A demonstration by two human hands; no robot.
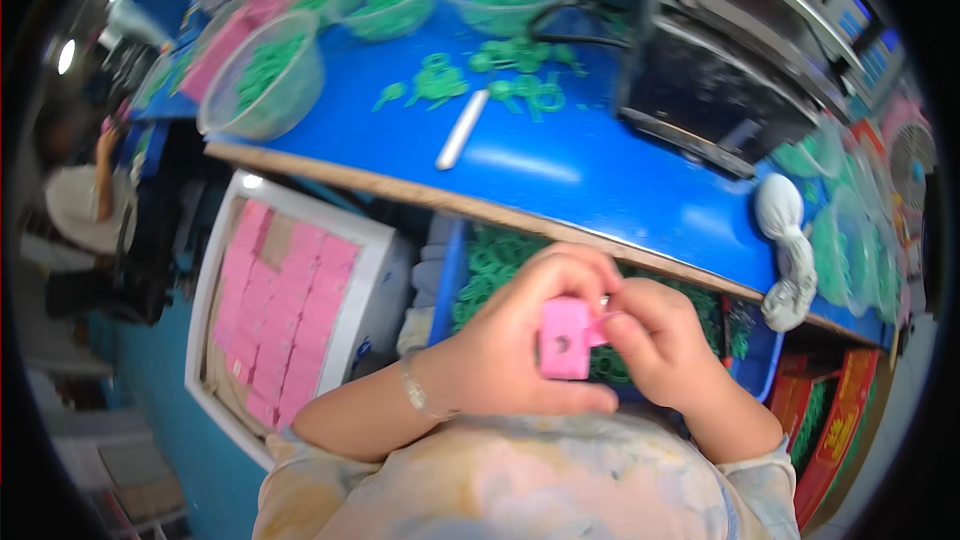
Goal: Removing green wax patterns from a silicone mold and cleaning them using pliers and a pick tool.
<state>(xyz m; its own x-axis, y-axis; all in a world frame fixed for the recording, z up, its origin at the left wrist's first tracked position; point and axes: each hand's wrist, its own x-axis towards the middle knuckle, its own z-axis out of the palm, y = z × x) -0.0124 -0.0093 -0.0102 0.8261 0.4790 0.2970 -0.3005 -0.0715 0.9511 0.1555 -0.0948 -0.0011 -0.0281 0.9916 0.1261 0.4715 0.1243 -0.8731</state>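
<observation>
Small pink box (574, 322) held above a blue bin (766, 365).
It is cradled by the left hand (508, 342), its side pinched by the right hand (662, 352) — green pieces (488, 265) are heaped beneath.

The left hand (505, 345) is curled, thumb (580, 399) stretched below its bent fingers (570, 265); just beside them, the right hand (668, 345) pinches. Both forearms (365, 405) slant inward toward the fingers.
</observation>
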